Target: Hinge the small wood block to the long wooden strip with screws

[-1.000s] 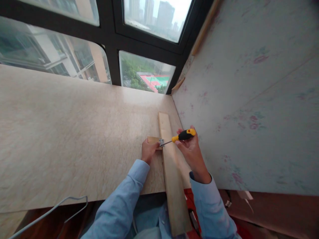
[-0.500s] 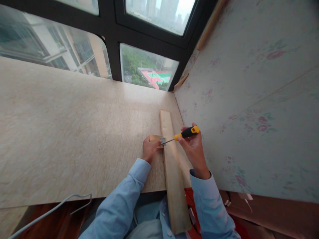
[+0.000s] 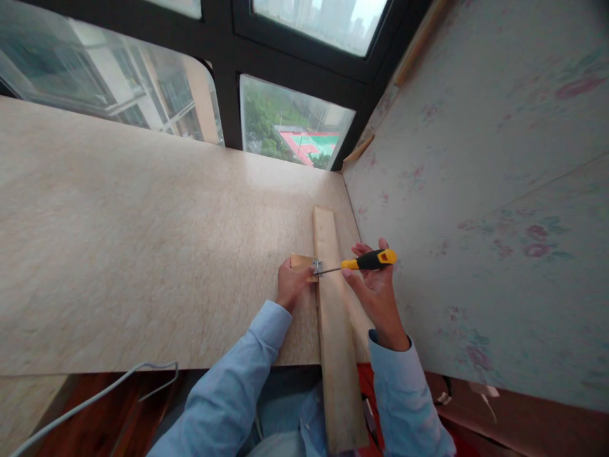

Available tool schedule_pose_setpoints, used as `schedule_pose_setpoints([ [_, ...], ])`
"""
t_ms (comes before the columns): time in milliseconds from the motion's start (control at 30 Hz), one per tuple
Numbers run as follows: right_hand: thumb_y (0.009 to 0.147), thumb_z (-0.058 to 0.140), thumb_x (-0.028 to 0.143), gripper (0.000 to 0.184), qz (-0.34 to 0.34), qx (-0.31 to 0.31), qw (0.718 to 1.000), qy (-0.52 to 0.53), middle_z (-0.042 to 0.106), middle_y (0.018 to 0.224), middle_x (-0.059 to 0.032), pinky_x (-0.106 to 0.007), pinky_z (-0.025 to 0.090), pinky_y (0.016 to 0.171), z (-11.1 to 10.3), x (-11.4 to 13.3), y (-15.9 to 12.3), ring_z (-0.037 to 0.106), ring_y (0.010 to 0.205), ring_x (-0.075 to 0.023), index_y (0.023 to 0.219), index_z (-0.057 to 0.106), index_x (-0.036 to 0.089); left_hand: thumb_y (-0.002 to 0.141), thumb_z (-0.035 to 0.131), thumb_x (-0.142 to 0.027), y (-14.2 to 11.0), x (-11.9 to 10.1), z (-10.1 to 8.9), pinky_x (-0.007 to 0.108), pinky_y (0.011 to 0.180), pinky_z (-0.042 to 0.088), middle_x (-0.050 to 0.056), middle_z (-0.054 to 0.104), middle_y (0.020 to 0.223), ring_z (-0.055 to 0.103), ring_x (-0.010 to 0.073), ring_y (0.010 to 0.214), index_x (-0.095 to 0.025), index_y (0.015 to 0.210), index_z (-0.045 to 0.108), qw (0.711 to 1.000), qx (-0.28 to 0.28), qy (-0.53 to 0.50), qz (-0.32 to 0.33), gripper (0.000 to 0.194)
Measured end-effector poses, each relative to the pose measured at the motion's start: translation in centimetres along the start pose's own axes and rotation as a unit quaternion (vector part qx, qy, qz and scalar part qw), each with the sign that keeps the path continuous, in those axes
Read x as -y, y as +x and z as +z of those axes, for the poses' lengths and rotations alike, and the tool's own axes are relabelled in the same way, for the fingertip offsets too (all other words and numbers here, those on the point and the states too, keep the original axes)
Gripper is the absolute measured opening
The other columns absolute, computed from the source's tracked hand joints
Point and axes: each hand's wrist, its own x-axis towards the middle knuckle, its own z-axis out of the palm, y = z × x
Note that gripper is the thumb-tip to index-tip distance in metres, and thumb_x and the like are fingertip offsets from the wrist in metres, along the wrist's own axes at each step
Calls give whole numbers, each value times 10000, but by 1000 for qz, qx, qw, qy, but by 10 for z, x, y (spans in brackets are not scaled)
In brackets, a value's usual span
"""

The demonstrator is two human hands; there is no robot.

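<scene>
My right hand holds a screwdriver with a black and yellow handle, its fingers around the grip. The thin shaft points left, and its tip reaches a small metal hinge. That hinge spans a long pale wooden board and a small wooden block at the board's left side. My left hand grips the block, thumb close to the hinge and the screwdriver tip. Whether a screw sits under the tip is too small to tell.
The long board lies on a beige marbled sill and sticks out over its front edge toward my body. A floral-papered wall rises close on the right. Dark-framed windows stand behind. A white cable hangs at the lower left.
The whole view has shifted slightly, so things appear further right. The screwdriver's handle has dropped a little and its shaft lies nearer level. Both hands keep their holds.
</scene>
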Motion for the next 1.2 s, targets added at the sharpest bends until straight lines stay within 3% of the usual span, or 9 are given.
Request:
schedule_pose_setpoints([
  [100,841,691,385,872,14,58,996,63,496,1434,-90,-466,424,1095,-3,4,-3,503,1328,-210,1504,126,362,573,815,-159,1,0,0,267,532,562,78,719,802,680,185,655,-105,849,649,1000,-12,16,-1,326],
  [200,866,666,403,800,25,69,996,53,638,1253,-88,-484,465,1048,-3,6,0,622,1172,-224,1507,197,313,578,824,-178,1,0,0,276,555,570,91,728,831,691,195,680,-105,866,656,999,-14,29,2,341],
  [267,824,713,434,815,12,19,1000,-19,664,1149,-91,-500,464,1036,0,4,6,642,1099,-248,1492,281,256,584,820,-188,1,1,0,284,576,577,100,733,852,697,201,695,-103,879,659,1000,-10,24,6,347],
  [400,658,836,488,919,-11,-80,988,-131,579,1250,-124,-506,456,1028,10,-1,18,592,1122,-291,1421,402,219,583,812,-189,0,2,0,274,564,568,93,733,825,696,201,679,-103,873,657,1000,-10,15,8,340],
  [600,839,694,384,534,-8,26,997,73,556,1357,-91,-468,426,1090,15,13,19,527,1293,-240,1312,461,295,575,821,-198,1,2,-1,285,557,572,86,730,813,696,203,672,-103,882,649,1000,-11,21,2,364],
  [733,849,686,404,646,3,27,996,81,565,1356,-107,-502,480,1032,13,15,20,602,1204,-256,1403,366,314,589,816,-209,2,4,-1,274,534,561,84,724,806,694,205,668,-107,880,643,999,-16,35,-1,354],
  [900,643,843,511,993,-33,-88,988,-125,491,1372,-149,-479,485,1006,12,7,22,553,1187,-307,1460,351,233,607,803,-207,3,6,-1,267,574,558,100,729,838,692,199,689,-93,898,656,999,-12,38,13,346],
  [1000,542,887,535,1161,-30,-91,976,-194,472,1331,-155,-508,471,1001,10,2,19,529,1167,-329,1491,308,204,592,813,-203,3,6,-2,261,576,552,85,729,818,687,190,677,-96,878,663,999,-14,35,18,341],
  [1200,802,737,403,792,-39,28,999,24,459,1440,-95,-483,419,1084,11,1,14,504,1302,-253,1455,293,341,577,818,-199,5,7,-2,269,571,551,96,731,818,688,195,670,-95,864,659,999,-12,32,17,344],
])
